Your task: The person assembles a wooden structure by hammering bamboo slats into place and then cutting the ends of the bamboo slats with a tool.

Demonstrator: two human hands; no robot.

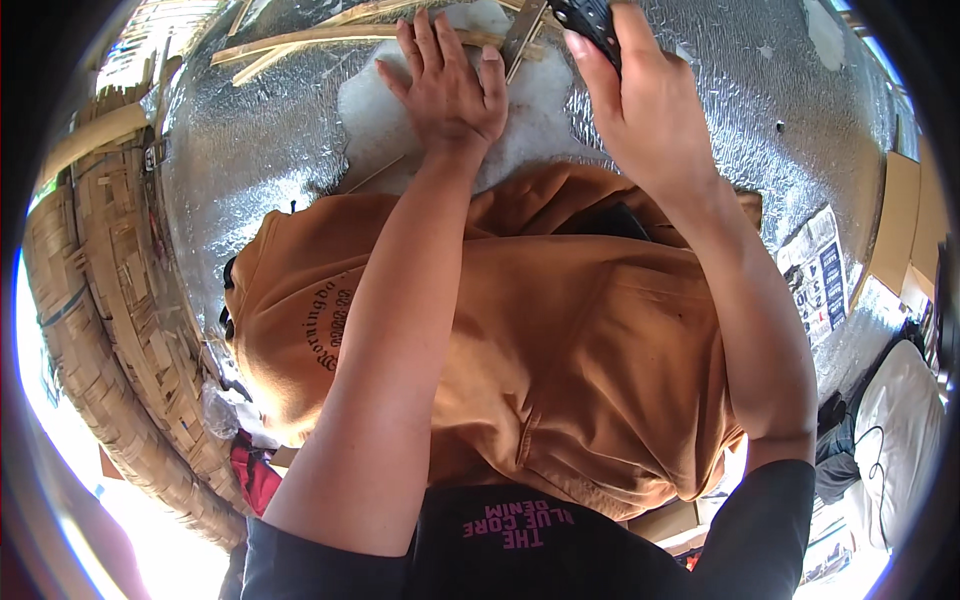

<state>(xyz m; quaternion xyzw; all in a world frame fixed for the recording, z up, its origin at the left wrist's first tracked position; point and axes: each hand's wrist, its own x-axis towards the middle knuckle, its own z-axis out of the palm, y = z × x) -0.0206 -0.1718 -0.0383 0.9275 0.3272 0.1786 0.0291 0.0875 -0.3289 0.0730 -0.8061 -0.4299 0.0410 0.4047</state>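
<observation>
My left hand [440,95] lies flat with its fingers spread over pale bamboo strips [318,38] at the top of the view. Its thumb is beside a narrow, flat, dark-edged strip [522,42] that slants up out of view; whether it is metal or wood I cannot tell. My right hand [645,95] is closed around the black, textured handle of a tool [588,22]. The tool's far end is cut off by the top edge. Beneath both forearms, brown fabric clothing [580,340] with a printed emblem covers my lap.
A silvery foil sheet [260,140] with a worn whitish patch [380,110] covers the surface ahead. On the left stands a woven bamboo piece [110,330]. Printed paper [818,275], cardboard [897,215] and a pale bag-like bundle [895,440] are on the right.
</observation>
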